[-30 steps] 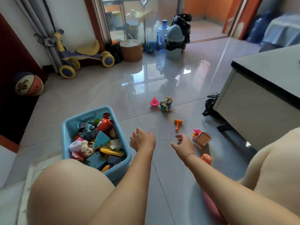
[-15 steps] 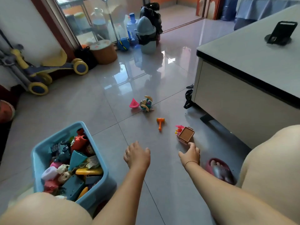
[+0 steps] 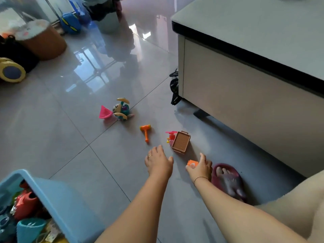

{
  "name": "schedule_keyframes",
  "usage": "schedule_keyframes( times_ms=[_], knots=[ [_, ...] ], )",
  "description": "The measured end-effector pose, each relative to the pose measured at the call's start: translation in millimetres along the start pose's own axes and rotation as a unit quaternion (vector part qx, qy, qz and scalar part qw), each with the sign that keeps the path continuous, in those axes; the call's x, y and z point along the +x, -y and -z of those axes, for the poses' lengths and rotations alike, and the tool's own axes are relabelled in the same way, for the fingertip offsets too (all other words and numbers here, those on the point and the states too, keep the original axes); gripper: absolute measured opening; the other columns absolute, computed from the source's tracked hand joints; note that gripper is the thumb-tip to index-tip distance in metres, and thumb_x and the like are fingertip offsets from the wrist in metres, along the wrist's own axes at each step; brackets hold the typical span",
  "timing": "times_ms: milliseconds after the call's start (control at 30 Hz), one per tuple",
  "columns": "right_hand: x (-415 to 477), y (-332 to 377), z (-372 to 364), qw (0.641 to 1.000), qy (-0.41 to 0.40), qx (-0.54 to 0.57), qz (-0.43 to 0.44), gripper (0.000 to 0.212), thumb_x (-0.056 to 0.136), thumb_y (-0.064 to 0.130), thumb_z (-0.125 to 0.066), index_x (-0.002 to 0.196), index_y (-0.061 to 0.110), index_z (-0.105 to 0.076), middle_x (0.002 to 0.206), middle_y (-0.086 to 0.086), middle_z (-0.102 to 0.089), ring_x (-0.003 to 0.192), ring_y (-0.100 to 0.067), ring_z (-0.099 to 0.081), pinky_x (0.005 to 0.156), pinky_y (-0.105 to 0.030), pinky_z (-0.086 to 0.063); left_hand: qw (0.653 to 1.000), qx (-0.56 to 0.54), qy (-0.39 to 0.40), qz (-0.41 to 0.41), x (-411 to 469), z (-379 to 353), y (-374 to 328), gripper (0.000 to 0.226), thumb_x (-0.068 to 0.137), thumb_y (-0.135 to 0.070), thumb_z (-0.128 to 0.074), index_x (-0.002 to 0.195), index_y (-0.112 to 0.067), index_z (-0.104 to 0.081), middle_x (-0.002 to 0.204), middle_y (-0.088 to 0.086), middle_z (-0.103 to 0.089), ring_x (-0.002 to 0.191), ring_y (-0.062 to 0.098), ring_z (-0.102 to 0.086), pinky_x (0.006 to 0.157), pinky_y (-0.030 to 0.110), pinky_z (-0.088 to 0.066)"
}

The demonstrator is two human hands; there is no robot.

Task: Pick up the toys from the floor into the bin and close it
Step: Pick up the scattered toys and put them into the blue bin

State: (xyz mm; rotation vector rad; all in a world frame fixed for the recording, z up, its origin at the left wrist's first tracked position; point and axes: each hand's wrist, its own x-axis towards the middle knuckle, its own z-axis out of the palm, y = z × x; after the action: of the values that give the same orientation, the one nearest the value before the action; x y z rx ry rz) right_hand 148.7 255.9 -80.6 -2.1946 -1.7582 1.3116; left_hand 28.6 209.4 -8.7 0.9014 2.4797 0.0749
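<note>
Toys sit scattered on the floor (image 3: 122, 172): right hand (image 3: 200, 168) grips an orange block (image 3: 192, 163), left hand (image 3: 158, 162) hovers open near the orange hammer (image 3: 145, 132), bin (image 3: 57, 199) lower left.

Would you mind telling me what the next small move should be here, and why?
Probably close the right hand on the small orange toy and lift it: the fingers already curl around it, while the left hand is empty and the blue bin sits open behind.

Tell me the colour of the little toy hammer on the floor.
Orange; the toy hammer shows clearly in the head view.
</note>
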Motion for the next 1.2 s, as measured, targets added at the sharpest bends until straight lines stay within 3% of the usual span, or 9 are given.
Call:
schedule_keyframes(
  times_ms=[200, 300, 400, 500, 567, 700, 933, 1067, 1200],
  knots=[
    [38.2, -12.9, -29.8, 0.998, 0.011, -0.066, -0.011, 0.064, 0.078, 0.033, -0.07, 0.135, 0.027, -0.04, 0.132, -0.009, -0.038, 0.121, -0.03, -0.046, 0.1, -0.035, -0.04, 0.996, -0.001, 0.053, -0.074, 56.2, -44.5, -27.3, 0.072, 0.091, -0.04, -0.052, 0.149, -0.02, -0.015, 0.154, 0.01, -0.021, 0.14, 0.028, -0.024, 0.115, 0.036, -0.023],
    [48.6, -23.9, -45.6, 0.995, 0.006, -0.094, 0.013, 0.02, 0.082, 0.038, -0.059, 0.1, 0.033, -0.051, 0.112, -0.008, -0.051, 0.099, -0.031, -0.055, 0.09, -0.04, -0.047, 0.993, 0.005, 0.073, -0.092, 76.7, -61.0, -38.5, 0.075, 0.092, -0.038, -0.052, 0.151, -0.021, -0.009, 0.157, 0.01, -0.012, 0.143, 0.03, -0.019, 0.117, 0.038, -0.021],
    [52.3, -29.8, -58.9, 0.985, -0.027, -0.168, 0.022, 0.018, 0.077, 0.045, -0.05, 0.081, 0.028, -0.043, 0.089, -0.009, -0.058, 0.08, -0.029, -0.056, 0.083, -0.045, -0.049, 0.992, 0.015, 0.08, -0.101, 92.2, -74.6, -48.6, 0.075, 0.091, -0.039, -0.053, 0.151, -0.022, -0.01, 0.158, 0.01, -0.011, 0.144, 0.03, -0.017, 0.117, 0.039, -0.021],
    [53.1, -31.7, -68.6, 0.991, -0.078, -0.097, 0.056, 0.022, 0.079, 0.02, -0.065, 0.098, 0.019, -0.054, 0.101, -0.007, -0.045, 0.077, -0.022, -0.048, 0.073, -0.038, -0.051, 0.993, -0.001, 0.084, -0.085, 101.6, -86.2, -56.2, 0.081, 0.088, -0.038, -0.057, 0.15, -0.025, -0.007, 0.157, 0.01, -0.013, 0.142, 0.03, -0.022, 0.114, 0.041, -0.027],
    [54.1, -33.2, -67.8, 0.992, -0.067, -0.075, 0.07, 0.024, 0.082, 0.018, -0.063, 0.104, 0.016, -0.053, 0.105, -0.006, -0.042, 0.08, -0.017, -0.042, 0.074, -0.036, -0.05, 0.993, -0.008, 0.083, -0.079, 104.7, -91.0, -59.6, 0.085, 0.086, -0.034, -0.06, 0.15, -0.026, -0.005, 0.155, 0.01, -0.015, 0.14, 0.031, -0.025, 0.112, 0.041, -0.031],
    [56.1, -35.4, -67.0, 0.997, -0.048, -0.026, 0.044, 0.038, 0.079, 0.011, -0.067, 0.112, 0.016, -0.051, 0.11, -0.005, -0.034, 0.089, -0.025, -0.052, 0.078, -0.035, -0.05, 0.993, -0.016, 0.091, -0.074, 105.9, -91.9, -59.5, 0.091, 0.082, -0.026, -0.064, 0.15, -0.026, -0.003, 0.147, 0.01, -0.025, 0.132, 0.032, -0.033, 0.106, 0.04, -0.037],
    [64.6, -31.6, -49.1, 0.998, 0.034, -0.029, 0.035, 0.031, 0.087, 0.016, -0.057, 0.118, 0.011, -0.054, 0.113, -0.008, -0.04, 0.094, -0.028, -0.05, 0.079, -0.027, -0.04, 0.993, -0.064, 0.078, -0.067, 82.8, -70.7, -32.5, 0.09, 0.079, -0.026, -0.059, 0.151, -0.023, -0.006, 0.147, 0.007, -0.025, 0.129, 0.032, -0.033, 0.109, 0.037, -0.032],
    [62.5, -14.3, -30.2, 0.995, 0.084, -0.054, 0.029, 0.04, 0.084, 0.025, -0.065, 0.119, 0.011, -0.052, 0.123, -0.017, -0.035, 0.102, -0.034, -0.054, 0.091, -0.028, -0.04, 0.995, -0.088, 0.022, -0.051, 58.2, -40.5, -1.4, 0.086, 0.079, -0.027, -0.059, 0.15, -0.021, -0.011, 0.144, 0.006, -0.03, 0.125, 0.03, -0.037, 0.106, 0.037, -0.036],
    [42.9, 2.8, -19.7, 0.993, 0.103, -0.033, 0.045, 0.042, 0.083, 0.022, -0.066, 0.12, 0.009, -0.053, 0.123, -0.02, -0.042, 0.098, -0.035, -0.055, 0.084, -0.028, -0.04, 0.99, -0.122, -0.058, -0.037, 27.9, -4.2, 38.2, 0.084, 0.077, -0.029, -0.062, 0.149, -0.021, -0.018, 0.143, 0.006, -0.034, 0.124, 0.029, -0.039, 0.106, 0.036, -0.037]
  ],
)
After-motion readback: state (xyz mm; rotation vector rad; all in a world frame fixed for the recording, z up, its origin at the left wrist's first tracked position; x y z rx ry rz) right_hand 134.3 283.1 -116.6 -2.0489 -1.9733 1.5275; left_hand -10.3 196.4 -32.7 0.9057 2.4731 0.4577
